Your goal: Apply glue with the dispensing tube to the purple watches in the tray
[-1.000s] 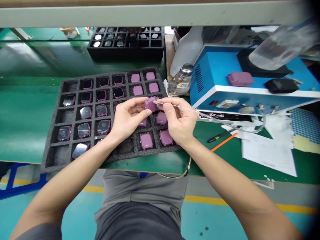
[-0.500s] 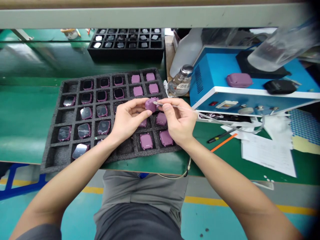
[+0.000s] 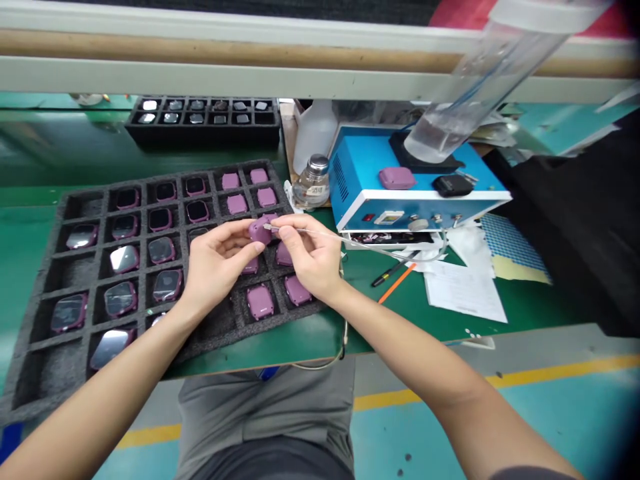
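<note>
My left hand (image 3: 213,263) pinches a small purple watch case (image 3: 259,231) between thumb and fingers, above a dark foam tray (image 3: 50,373). My right hand (image 3: 317,257) is closed on a thin clear tube (image 3: 367,245), whose narrow tip meets the side of the case. Whether the tip enters the case cannot be made out. Under my hands, the tray's right columns hold purple cases, such as one near the front (image 3: 260,302). Dark-screened watches (image 3: 120,298) fill many compartments further left. My hands and forearms hide several compartments.
A blue machine (image 3: 370,160) stands at the right, with a purple case (image 3: 397,177), a black case (image 3: 453,185) and a clear cylinder (image 3: 440,130) on top. Beside it are a glass bottle (image 3: 313,187), a pen (image 3: 393,270), an orange stick (image 3: 397,283) and papers (image 3: 465,293). Another tray (image 3: 205,133) sits behind.
My view has turned right and tilted up, so the tray and machine sit further left and lower. Both hands keep the same hold on the case and tube.
</note>
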The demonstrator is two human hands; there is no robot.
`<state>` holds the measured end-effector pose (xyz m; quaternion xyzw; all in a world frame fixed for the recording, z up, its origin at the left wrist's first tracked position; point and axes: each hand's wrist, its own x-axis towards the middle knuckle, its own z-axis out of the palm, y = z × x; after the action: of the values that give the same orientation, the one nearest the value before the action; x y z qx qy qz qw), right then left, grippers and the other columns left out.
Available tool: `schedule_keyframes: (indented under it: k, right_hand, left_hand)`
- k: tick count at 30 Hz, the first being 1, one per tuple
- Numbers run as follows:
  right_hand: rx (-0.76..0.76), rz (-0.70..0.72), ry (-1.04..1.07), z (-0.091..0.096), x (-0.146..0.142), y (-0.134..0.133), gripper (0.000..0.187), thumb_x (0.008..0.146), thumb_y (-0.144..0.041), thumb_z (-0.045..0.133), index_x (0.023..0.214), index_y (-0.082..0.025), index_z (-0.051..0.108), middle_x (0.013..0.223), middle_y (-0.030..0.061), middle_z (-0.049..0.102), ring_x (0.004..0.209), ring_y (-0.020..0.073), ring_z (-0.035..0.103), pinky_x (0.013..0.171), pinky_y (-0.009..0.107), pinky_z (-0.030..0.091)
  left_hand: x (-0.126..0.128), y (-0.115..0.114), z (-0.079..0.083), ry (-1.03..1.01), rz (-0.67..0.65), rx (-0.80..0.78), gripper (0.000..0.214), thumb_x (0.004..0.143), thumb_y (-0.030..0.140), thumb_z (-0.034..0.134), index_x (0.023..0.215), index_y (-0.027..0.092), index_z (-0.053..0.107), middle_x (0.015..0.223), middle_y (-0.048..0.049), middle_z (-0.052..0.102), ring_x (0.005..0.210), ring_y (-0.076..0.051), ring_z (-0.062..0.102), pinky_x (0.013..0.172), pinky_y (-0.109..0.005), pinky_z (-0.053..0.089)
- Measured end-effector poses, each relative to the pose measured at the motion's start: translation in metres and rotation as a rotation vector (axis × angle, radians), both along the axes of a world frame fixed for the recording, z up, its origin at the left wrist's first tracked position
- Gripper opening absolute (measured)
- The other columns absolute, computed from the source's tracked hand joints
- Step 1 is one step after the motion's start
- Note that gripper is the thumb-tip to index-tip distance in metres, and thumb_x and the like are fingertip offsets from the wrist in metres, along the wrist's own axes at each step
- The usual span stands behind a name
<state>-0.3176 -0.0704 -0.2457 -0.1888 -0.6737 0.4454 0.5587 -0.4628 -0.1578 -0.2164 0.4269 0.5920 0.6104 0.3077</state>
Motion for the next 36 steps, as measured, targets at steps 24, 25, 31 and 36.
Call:
schedule_keyframes:
  k: [24,25,31,36]
  right_hand:
    - [0.012,0.052,0.048,-0.0015,0.0004,0.0003,0.012,0.101,-0.028,0.064,0.102,-0.021,0.074,0.104,0.0048,0.076,0.094,0.0145,0.074,0.083,0.026,0.062]
    - [0.012,0.051,0.049,-0.0015,0.0003,0.0003,0.012,0.101,-0.027,0.064,0.102,-0.021,0.074,0.104,0.0048,0.076,0.095,0.0146,0.074,0.083,0.026,0.062]
    - [0.015,0.045,0.048,-0.0014,0.0002,0.0004,0.012,0.101,-0.028,0.064,0.101,-0.021,0.074,0.104,0.0048,0.076,0.094,0.015,0.074,0.082,0.027,0.062]
    - [0.012,0.06,0.055,-0.0022,0.0001,0.0007,0.011,0.101,-0.026,0.065,0.102,-0.021,0.075,0.104,0.0048,0.076,0.095,0.0151,0.073,0.084,0.027,0.062]
  left_hand:
    - [0.0,-0.0006,-0.0005,-0.006,-0.005,0.0,0.044,0.07,0.026,0.092,0.111,0.013,0.079,0.105,-0.0097,0.08,0.088,-0.017,0.076,0.083,-0.027,0.064]
    - [0.0001,-0.0006,-0.0006,-0.008,-0.006,0.0,0.045,0.07,0.026,0.092,0.111,0.013,0.079,0.105,-0.0097,0.08,0.088,-0.018,0.076,0.082,-0.027,0.065]
    - [-0.0006,-0.0004,-0.0007,-0.009,-0.012,0.001,0.044,0.071,0.025,0.092,0.111,0.013,0.079,0.105,-0.009,0.08,0.088,-0.016,0.076,0.083,-0.025,0.064]
    - [-0.0006,-0.0005,-0.0013,-0.009,-0.013,-0.004,0.045,0.071,0.025,0.092,0.112,0.013,0.079,0.106,-0.0088,0.08,0.088,-0.016,0.076,0.084,-0.025,0.063]
